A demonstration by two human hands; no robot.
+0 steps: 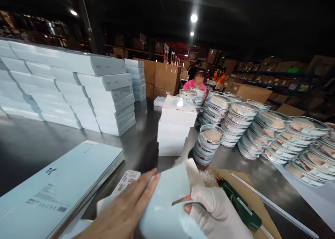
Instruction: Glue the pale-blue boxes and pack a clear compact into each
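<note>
Pale blue card fills the bottom of the head view: a flat box [167, 200] lying under both of my hands, its long axis running away from me and slightly right. My left hand [123, 211] is bare and spread flat on the near left part of the lid, fingers straight, gripping nothing. My right hand [217, 214], in a white fabric glove, is nearer the box's right edge and has it pinched between thumb and fingers, closed on the card. Just right of that hand a green glue gun [239, 204] lies on brown cardboard [261, 211], pointing up-left towards the box. A larger pale box [57, 186] with a printed label sits to my left on the grey metal table [141, 141]. Beyond stand a white carton stack [175, 127] and columns of clear round lidded tubs [261, 130], glossy and ribbed.
</note>
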